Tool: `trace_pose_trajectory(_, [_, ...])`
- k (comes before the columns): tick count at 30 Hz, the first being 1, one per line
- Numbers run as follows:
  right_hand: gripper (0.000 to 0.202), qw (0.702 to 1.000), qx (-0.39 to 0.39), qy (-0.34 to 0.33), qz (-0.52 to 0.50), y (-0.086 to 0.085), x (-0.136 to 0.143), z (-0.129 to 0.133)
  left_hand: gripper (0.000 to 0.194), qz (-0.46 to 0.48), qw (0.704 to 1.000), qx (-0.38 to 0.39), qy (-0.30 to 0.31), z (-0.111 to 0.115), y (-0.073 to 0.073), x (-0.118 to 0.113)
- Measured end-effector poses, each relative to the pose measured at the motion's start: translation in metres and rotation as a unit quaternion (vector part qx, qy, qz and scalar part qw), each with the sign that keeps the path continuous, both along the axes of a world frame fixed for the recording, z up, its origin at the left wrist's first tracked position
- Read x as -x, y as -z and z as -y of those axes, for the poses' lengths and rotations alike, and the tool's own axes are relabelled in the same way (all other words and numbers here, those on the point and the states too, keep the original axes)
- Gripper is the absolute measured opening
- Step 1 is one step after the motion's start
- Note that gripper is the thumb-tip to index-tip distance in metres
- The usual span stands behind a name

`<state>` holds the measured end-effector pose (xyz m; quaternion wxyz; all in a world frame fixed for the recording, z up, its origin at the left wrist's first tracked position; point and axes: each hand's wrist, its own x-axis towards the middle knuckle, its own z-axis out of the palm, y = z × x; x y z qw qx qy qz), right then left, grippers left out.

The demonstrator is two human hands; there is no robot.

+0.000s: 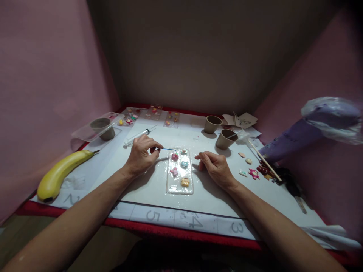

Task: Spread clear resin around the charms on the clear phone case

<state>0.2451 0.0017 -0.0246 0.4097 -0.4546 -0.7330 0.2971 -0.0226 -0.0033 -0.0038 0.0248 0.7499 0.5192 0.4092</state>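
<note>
My left hand pinches a thin blue stick, its tip over the upper edge of a clear, glossy rectangular piece shaped like a phone case. Several small charms are set in its wet-looking surface, among them a red one, a light blue one, a pink bunny-like one and a yellow-orange one. To the right of the piece, my right hand rests on the white sheet, fingers loosely curled in, with nothing visible in them.
A syringe lies behind my left hand. Brown cups stand at back right, another cup under a clear lid at left. A banana-shaped object, loose charms, a wooden stick and a purple lamp-like object flank the workspace.
</note>
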Motion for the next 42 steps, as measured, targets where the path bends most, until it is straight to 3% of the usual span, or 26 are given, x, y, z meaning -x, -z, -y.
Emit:
trace_pose_trajectory(12, [0.040,1.000,0.002,0.002,0.002,-0.0007,0.0002,0.0003,0.015,-0.018,1.000,0.015,-0.002,-0.0020,0.0031,0.0011])
trace_pose_trajectory(26, [0.039,1.000,0.004,0.001,0.001,-0.0011,0.0006,0.0003,0.014,0.010,0.999,0.007,0.044,-0.0005,0.0026,0.0013])
trace_pose_trajectory(34, [0.039,1.000,0.011,0.003,-0.005,-0.0009,0.0006,0.0004,0.013,0.025,0.999,-0.015,0.015,0.0015,-0.0018,0.0003])
trace_pose_trajectory(42, [0.038,1.000,0.013,0.002,-0.006,-0.0011,0.0008,0.0006,0.014,0.001,1.000,0.005,-0.003,-0.0021,0.0033,0.0023])
